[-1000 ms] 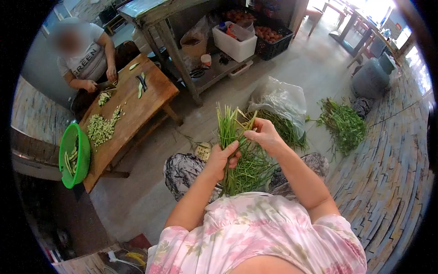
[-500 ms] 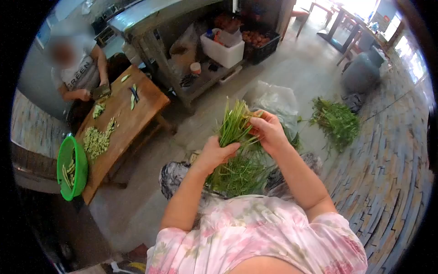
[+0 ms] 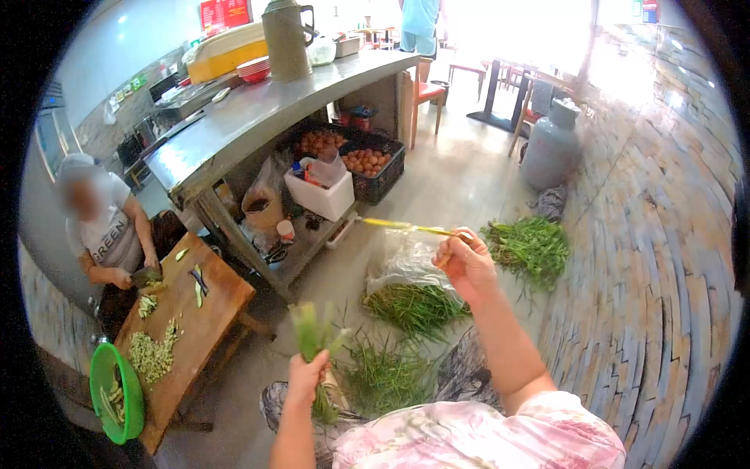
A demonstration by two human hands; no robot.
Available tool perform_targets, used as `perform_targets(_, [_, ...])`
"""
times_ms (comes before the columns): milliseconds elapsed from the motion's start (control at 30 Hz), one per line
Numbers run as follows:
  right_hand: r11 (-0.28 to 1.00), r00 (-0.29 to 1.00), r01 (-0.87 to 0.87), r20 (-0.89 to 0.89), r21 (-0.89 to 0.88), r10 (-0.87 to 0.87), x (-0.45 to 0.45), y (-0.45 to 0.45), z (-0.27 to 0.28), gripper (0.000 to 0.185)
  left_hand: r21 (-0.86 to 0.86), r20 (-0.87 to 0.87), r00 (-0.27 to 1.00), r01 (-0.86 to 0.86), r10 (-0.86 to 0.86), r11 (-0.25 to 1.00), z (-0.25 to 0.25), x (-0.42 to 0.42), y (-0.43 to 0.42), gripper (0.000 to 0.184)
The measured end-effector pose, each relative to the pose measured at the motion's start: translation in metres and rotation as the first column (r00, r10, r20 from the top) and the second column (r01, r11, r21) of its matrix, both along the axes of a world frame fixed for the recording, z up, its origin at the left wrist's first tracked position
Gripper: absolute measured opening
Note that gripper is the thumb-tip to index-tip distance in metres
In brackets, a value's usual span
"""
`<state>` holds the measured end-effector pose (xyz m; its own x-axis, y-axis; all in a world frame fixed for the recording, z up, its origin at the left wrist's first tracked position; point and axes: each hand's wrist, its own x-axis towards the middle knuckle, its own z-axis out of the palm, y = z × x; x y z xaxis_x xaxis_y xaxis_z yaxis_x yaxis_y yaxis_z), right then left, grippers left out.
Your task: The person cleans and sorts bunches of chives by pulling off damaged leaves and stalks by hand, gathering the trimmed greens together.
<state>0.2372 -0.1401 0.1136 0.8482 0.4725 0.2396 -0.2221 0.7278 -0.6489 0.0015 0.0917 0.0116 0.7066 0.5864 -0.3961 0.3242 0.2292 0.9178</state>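
My left hand (image 3: 306, 377) is wrapped round a bunch of long green stems (image 3: 312, 332), whose tops are blurred. Out to the right and higher, my right hand (image 3: 469, 262) pinches one end of a long yellowish blade (image 3: 406, 227) that stretches to the left. Between my knees lies a loose pile of thin green stalks (image 3: 383, 375). Beyond it, more green stalks (image 3: 414, 309) spill from a clear plastic bag (image 3: 406, 262) on the floor. A leafy green heap (image 3: 531, 248) rests further right, by the wall.
At the left, a co-worker (image 3: 109, 227) cuts vegetables on a wooden table (image 3: 211, 313) beside a green basket (image 3: 134, 399). A metal counter (image 3: 234, 117) has crates of round items (image 3: 367, 162) beneath. A gas cylinder (image 3: 551, 148) stands back right; another person (image 3: 419, 31) is far behind.
The view has tilted up towards the room. My hands have moved apart: the left keeps the bunch, while the right has gone up and right with a yellowish blade.
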Motion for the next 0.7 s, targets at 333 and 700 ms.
perform_targets(333, [-0.158, 0.522, 0.413, 0.091, -0.897, 0.848, -0.059, -0.003, -0.117, 0.027, -0.347, 0.271, 0.922, -0.174, 0.276, 0.922, 0.025, 0.006, 0.001, 0.019])
perform_targets(700, [0.574, 0.947, -0.099, 0.100, -0.813, 0.305, -0.078, 0.054, -0.042, 0.021, -0.341, 0.259, 0.958, -0.031, 0.125, 0.940, 0.037, 0.023, -0.046, 0.022])
